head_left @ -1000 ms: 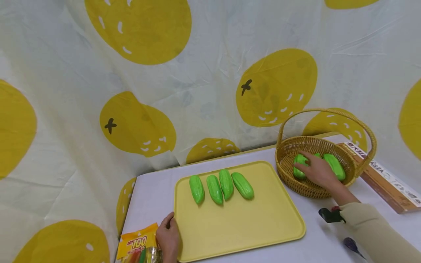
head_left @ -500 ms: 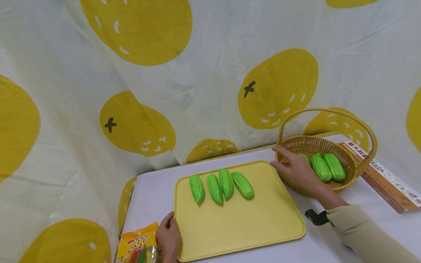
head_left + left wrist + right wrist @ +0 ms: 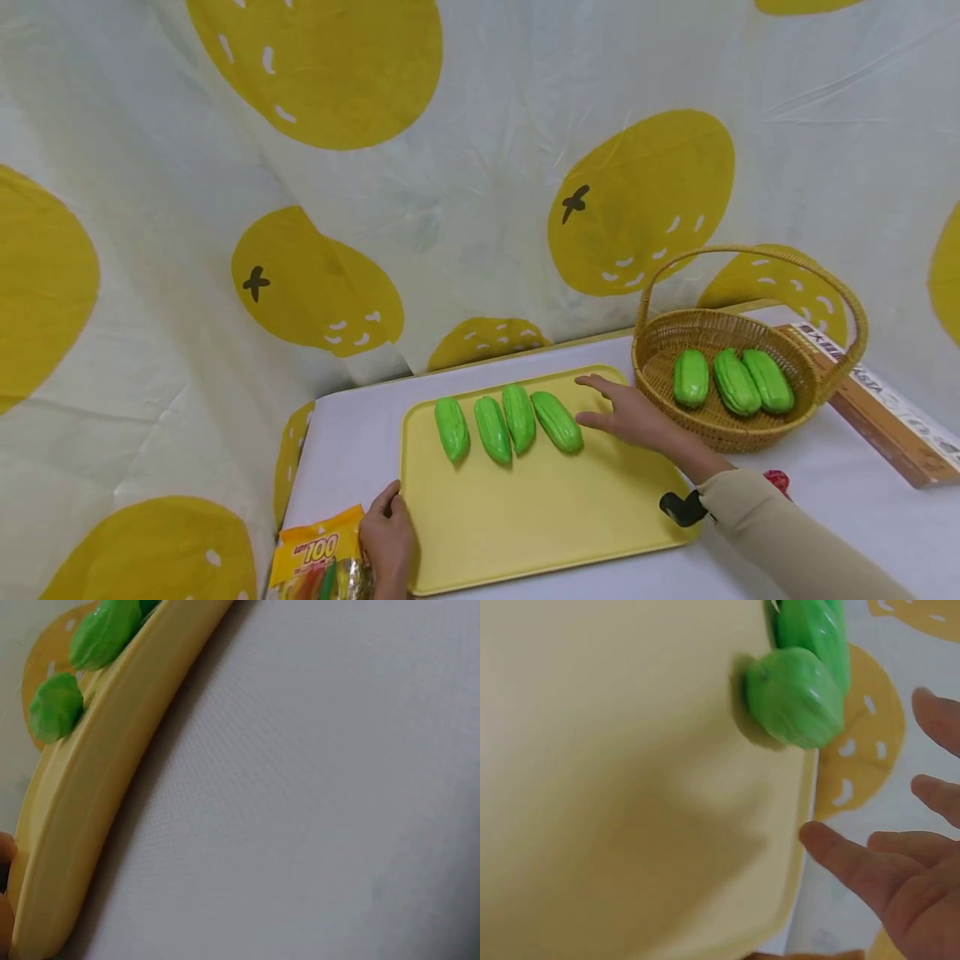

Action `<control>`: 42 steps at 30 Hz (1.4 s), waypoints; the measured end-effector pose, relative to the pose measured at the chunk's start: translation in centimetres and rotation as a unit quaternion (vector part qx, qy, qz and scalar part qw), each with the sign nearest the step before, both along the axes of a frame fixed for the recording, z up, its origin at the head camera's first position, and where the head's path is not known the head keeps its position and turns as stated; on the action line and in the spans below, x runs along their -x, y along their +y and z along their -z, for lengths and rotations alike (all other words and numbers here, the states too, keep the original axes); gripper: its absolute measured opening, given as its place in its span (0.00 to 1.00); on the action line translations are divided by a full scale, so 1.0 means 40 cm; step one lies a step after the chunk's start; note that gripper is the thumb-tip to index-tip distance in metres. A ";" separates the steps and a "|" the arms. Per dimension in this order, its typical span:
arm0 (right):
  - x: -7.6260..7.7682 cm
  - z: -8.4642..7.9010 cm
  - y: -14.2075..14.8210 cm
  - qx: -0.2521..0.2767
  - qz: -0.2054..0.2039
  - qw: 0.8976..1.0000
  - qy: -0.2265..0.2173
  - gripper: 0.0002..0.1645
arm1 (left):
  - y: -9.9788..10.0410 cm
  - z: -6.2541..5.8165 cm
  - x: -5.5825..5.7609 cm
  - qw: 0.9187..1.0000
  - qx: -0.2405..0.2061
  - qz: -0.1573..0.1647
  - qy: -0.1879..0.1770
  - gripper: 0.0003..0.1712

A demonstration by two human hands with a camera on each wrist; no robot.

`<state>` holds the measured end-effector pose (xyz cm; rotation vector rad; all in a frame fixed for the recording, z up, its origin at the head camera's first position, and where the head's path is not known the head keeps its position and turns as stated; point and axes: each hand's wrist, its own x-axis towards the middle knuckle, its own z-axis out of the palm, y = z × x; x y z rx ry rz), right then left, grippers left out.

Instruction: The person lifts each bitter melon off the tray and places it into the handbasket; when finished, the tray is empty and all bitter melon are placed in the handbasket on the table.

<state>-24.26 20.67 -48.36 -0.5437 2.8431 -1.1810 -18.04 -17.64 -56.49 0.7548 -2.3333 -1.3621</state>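
Several glossy green cucumber-like gourds, such as the rightmost gourd (image 3: 557, 422), lie in a row on the yellow tray (image 3: 525, 517). Three more, among them the left gourd (image 3: 691, 378), lie inside the wicker basket (image 3: 720, 434). My left hand (image 3: 387, 542) holds the tray's left rim; only fingertips (image 3: 6, 851) show in the left wrist view. Over the tray's back right part, my right hand (image 3: 637, 419) reaches with spread fingers, thumb and forefinger pointing toward the rightmost gourd. It touches nothing, and a gap to that gourd (image 3: 795, 697) shows in the right wrist view.
A yellow candy bag (image 3: 318, 550) lies beside my left hand. Right of the basket, with its tall arched handle, lies a long brown-and-white box (image 3: 877, 408). A small red object (image 3: 777, 480) shows behind my right sleeve. A fruit-patterned curtain hangs behind the table.
My right hand has left the left gourd in the basket and moved leftward over the basket rim to the tray, fingers spread. My left hand stays at the tray's rim.
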 end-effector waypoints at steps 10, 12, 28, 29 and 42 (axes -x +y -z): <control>0.012 0.037 -0.044 0.029 -0.024 0.996 -0.081 0.43 | -0.003 -0.011 0.018 1.000 -0.010 -0.005 -0.018 0.19; 0.014 0.049 -0.050 0.030 -0.023 0.996 -0.080 0.43 | -0.003 -0.014 0.020 1.000 -0.020 0.000 -0.023 0.20; 0.011 0.088 -0.086 0.015 -0.016 0.998 -0.058 0.44 | 0.002 -0.032 0.017 0.999 -0.042 0.007 -0.020 0.19; 0.012 0.090 -0.088 0.014 -0.018 0.998 -0.056 0.44 | 0.002 -0.031 0.015 0.999 -0.045 0.005 -0.023 0.19; 0.008 0.098 -0.106 -0.014 0.000 0.999 -0.049 0.39 | -0.006 -0.027 0.010 0.997 -0.070 -0.002 -0.031 0.19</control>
